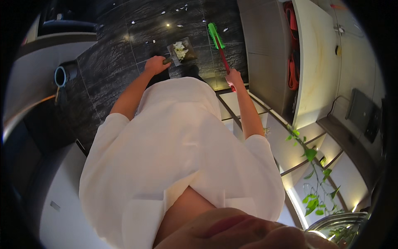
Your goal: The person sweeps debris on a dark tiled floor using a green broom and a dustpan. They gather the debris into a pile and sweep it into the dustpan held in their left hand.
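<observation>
My left hand (156, 64) grips the short dark handle of a dustpan (192, 53), which lies low over the dark tiled floor and holds a pile of white scraps (180, 50). In my right hand (234, 78) is the red handle of a brush (222, 56). Its green bristled head (216, 35) rests on or just above the floor, to the right of the dustpan and apart from it. Small white bits (133, 22) lie scattered on the tiles (115, 34) beyond the pan and around the brush head.
A cabinet (264, 56) with an open door (315, 62) and red items inside stands at the right. Lit shelves with a trailing green plant (311, 154) are at lower right. A dark bin-like container with a blue rim (60, 76) stands at the left, near a white counter side.
</observation>
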A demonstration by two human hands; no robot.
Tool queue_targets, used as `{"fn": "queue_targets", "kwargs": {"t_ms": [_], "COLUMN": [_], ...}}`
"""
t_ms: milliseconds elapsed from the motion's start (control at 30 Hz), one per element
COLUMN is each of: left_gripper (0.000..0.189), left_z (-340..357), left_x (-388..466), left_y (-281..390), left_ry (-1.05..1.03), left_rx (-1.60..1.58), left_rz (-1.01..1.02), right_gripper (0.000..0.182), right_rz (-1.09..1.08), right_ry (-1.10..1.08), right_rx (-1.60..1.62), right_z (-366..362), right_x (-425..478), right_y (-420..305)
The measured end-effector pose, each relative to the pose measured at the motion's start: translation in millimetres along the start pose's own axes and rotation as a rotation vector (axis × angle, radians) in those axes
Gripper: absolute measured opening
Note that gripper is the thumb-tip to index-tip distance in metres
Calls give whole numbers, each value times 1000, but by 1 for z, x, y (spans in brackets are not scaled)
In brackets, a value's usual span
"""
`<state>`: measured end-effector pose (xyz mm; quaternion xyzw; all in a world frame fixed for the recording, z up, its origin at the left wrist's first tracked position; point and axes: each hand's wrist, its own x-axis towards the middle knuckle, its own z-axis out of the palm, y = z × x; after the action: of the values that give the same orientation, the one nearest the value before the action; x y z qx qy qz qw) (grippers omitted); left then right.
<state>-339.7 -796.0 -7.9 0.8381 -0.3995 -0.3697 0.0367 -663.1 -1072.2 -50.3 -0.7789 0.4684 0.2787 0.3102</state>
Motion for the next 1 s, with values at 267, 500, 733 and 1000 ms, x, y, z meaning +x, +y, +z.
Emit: {"fn": "queue_targets", "kwargs": {"t_ms": [267,500,733,1000], "left_gripper": [49,50,52,49], "left_z": [35,42,43,23], "left_x": [-44,-44,-52,-90], "left_y": [-18,-43,-60,-93], "left_ry": [204,189,258,277], "left_rx": [-93,-160,-154,-147], "left_rz": [-230,-281,-222,-267], "right_gripper": [28,32,20,14], "right_rz": [-167,-166,16,-40], "right_ry": [-91,-497,-616,-299], "right_rx": [-335,90,373,134], "right_z": [0,-10,-51,-1], "right_x": [-28,-64,-86,-47], "right_y": [-31,-24,-28,-63]}}
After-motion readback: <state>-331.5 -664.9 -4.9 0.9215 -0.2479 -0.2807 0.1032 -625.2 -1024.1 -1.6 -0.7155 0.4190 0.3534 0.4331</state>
